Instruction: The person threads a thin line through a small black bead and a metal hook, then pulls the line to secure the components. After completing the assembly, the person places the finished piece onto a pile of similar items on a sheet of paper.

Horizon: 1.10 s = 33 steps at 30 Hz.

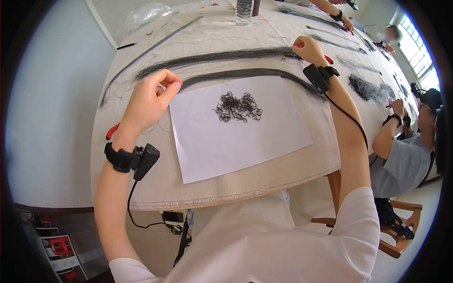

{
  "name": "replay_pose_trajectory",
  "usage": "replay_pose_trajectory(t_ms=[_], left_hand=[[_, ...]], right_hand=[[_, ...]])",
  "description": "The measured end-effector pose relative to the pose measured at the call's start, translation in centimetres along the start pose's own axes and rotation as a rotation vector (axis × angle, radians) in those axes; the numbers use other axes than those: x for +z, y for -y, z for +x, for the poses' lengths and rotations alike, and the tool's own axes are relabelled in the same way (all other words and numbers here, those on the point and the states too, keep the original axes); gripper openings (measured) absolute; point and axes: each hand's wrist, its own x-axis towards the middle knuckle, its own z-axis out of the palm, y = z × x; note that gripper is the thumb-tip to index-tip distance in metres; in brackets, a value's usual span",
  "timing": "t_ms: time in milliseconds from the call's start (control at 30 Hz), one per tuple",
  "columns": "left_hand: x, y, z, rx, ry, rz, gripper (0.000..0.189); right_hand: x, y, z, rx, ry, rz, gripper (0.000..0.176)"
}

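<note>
My left hand (pixel 153 96) is closed, thumb and forefinger pinched beside the left end of the nearer bundle of thin dark strands (pixel 231 72). Whether a single strand is in that pinch is too fine to see. Farther right, the fingers of my right hand (pixel 309 51) are pinched together over the right end of the farther, looser bundle of dark strands (pixel 217 57); what they hold, if anything, is hidden. Between my arms lies a white sheet of paper (pixel 236 146), bearing a pile of small dark curled loops (pixel 238 107).
Red-handled tools (pixel 112 131) lie partly behind my wrists. A black pen (pixel 126 45), a long thin strand bundle (pixel 155 46) and a clear bottle (pixel 244 12) are on the tablecloth (pixel 155 188). Co-workers sit along the right side, near a tangled grey clump (pixel 370 89).
</note>
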Motion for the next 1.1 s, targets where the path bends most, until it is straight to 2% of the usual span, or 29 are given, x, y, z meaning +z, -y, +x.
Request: replay_pose_trajectory(t_ms=[67, 100, 167, 267, 367, 533, 700, 767, 800, 867, 967, 1000, 1033, 1100], left_hand=[[0.0, 0.2, -0.1, -0.004, 0.010, -0.013, 0.013], [0.0, 0.4, -0.1, -0.003, 0.015, -0.018, 0.013], [0.1, 0.8, -0.1, 0.000, 0.021, -0.024, 0.013], [0.4, 1.5, 0.1, 0.056, -0.040, -0.081, 0.013], [0.5, 1.6, 0.0, 0.057, -0.032, -0.088, 0.013], [0.2, 1.0, -0.3, -0.035, 0.012, -0.084, 0.015], [0.6, 1.1, -0.2, -0.028, 0.020, -0.100, 0.015], [0.7, 1.4, -0.2, -0.027, 0.020, -0.111, 0.016], [0.8, 1.5, -0.2, -0.018, 0.020, -0.120, 0.015], [0.7, 1.5, -0.2, -0.015, 0.015, -0.128, 0.015], [0.5, 1.6, -0.2, -0.018, 0.030, -0.114, 0.015], [0.6, 1.7, -0.1, 0.042, 0.036, -0.145, 0.015], [0.9, 1.9, 0.0, 0.102, 0.043, -0.177, 0.016], [1.5, 1.9, 0.1, 0.119, 0.062, -0.199, 0.017]], right_hand=[[-0.4, 1.5, -0.2, 0.087, 0.069, -0.221, 0.022], [-0.2, 1.0, -0.1, 0.084, 0.069, -0.220, 0.022], [0.7, -1.2, -0.1, 0.115, 0.111, -0.009, 0.021], [1.7, -2.4, -0.1, 0.096, 0.049, 0.042, 0.020], [1.4, -2.3, 0.2, 0.058, -0.016, 0.026, 0.019], [-0.5, -1.8, 0.4, 0.124, -0.001, 0.103, 0.018], [-1.3, -2.1, 0.3, 0.100, -0.006, 0.055, 0.018], [-0.9, -3.1, 0.5, -0.069, -0.073, -0.027, 0.014], [-1.0, -2.6, 0.3, -0.073, -0.073, -0.026, 0.014], [-0.9, -1.6, -0.5, -0.224, -0.106, -0.467, 0.010], [0.0, -0.4, -0.9, -0.292, -0.114, -0.378, 0.009], [0.7, -0.6, -0.6, -0.378, -0.098, -0.419, 0.009], [0.4, 1.4, -1.0, -0.382, -0.096, -0.414, 0.009], [-0.1, 6.4, -2.5, -0.334, 0.074, 0.027, 0.008]])
